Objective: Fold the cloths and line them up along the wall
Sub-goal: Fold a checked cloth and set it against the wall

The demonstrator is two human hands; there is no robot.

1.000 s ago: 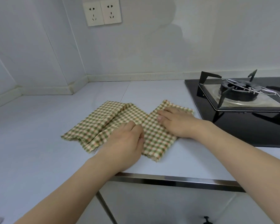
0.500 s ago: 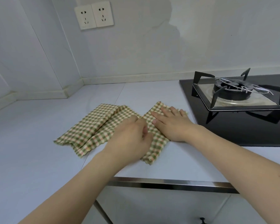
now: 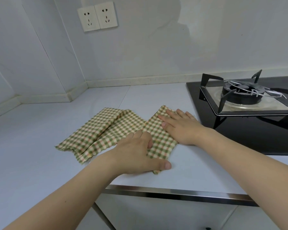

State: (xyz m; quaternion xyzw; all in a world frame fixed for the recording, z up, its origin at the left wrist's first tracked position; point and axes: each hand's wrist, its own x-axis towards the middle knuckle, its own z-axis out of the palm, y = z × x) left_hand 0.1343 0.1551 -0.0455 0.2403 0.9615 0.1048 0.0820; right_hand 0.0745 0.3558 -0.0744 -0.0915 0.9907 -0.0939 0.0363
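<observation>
Right hand (image 3: pixel 181 126) now flat on the folded cloth (image 3: pixel 158 138), fingers (image 3: pixel 169 116) straight and spread, pressing its far end toward 1 o'clock; a sec ago it sat a bit nearer the cloth's middle. Left hand (image 3: pixel 136 155) has slid along the near edge, thumb now stretched out to the cloth's near corner at 5 o'clock, other fingers curled w/ tips on the fabric; can't tell if they pinch it or just press. Reads as smoothing the fold, crease being set. Second cloth (image 3: pixel 103 131) lies rumpled at 9 o'clock, touching the first, looks only loosely folded. Both sit mid-worktop (image 3: pixel 40 155), well short of the wall (image 3: pixel 156 47) at 12. Hob (image 3: pixel 248 100) just beside at 2. So: one fold nearly tidy, one to go, lining up not yet begun.
</observation>
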